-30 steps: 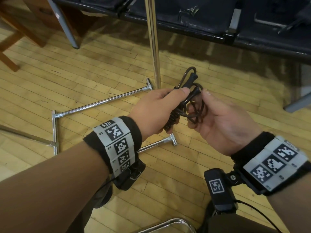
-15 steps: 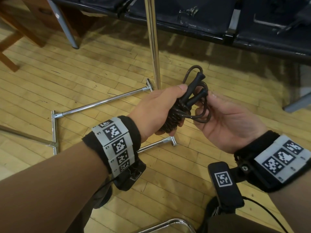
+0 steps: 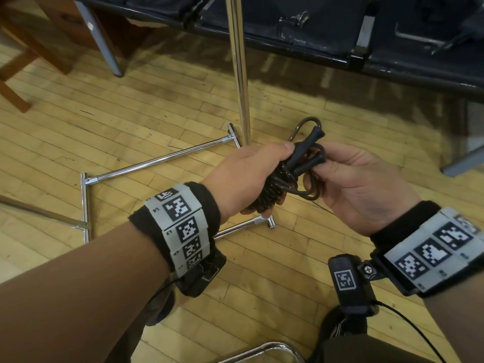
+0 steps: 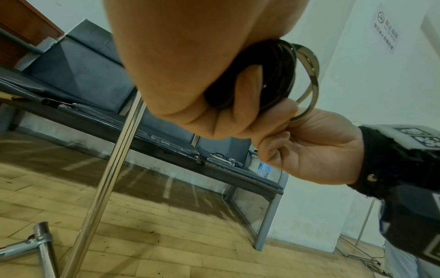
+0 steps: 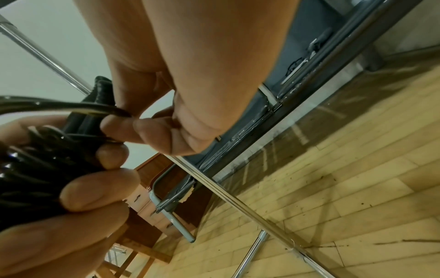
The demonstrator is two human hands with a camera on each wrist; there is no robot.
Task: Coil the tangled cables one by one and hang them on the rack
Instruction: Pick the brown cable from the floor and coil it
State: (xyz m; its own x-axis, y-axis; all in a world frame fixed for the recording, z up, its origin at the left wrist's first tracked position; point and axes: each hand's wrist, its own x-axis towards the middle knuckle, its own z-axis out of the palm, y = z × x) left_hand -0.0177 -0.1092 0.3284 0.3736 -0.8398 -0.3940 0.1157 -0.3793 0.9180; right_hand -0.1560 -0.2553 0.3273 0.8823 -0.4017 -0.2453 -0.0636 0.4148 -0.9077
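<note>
A black cable bundle (image 3: 281,183) with two black handle-like ends sits coiled between my hands, above the floor. My left hand (image 3: 251,176) grips the coil's thick wound part, thumb laid along the top; in the left wrist view its fingers wrap the dark coil (image 4: 266,75). My right hand (image 3: 340,176) pinches the cable's loose loops and one black end with its fingertips; the right wrist view shows a strand (image 5: 71,109) caught between thumb and finger. The chrome rack's upright pole (image 3: 239,69) rises just behind my hands, and its base bars (image 3: 157,163) lie on the floor.
A dark padded bench (image 3: 340,35) runs along the back, with a grey metal leg (image 3: 104,48) at left. Wooden furniture (image 3: 23,48) stands at far left. A chrome chair rail (image 3: 262,349) curves at the bottom edge. The floor is wood parquet.
Both hands have stayed in front of the pole. My right hand has turned and closed its fingertips further over the loops, and the black handle ends have tipped slightly rightward.
</note>
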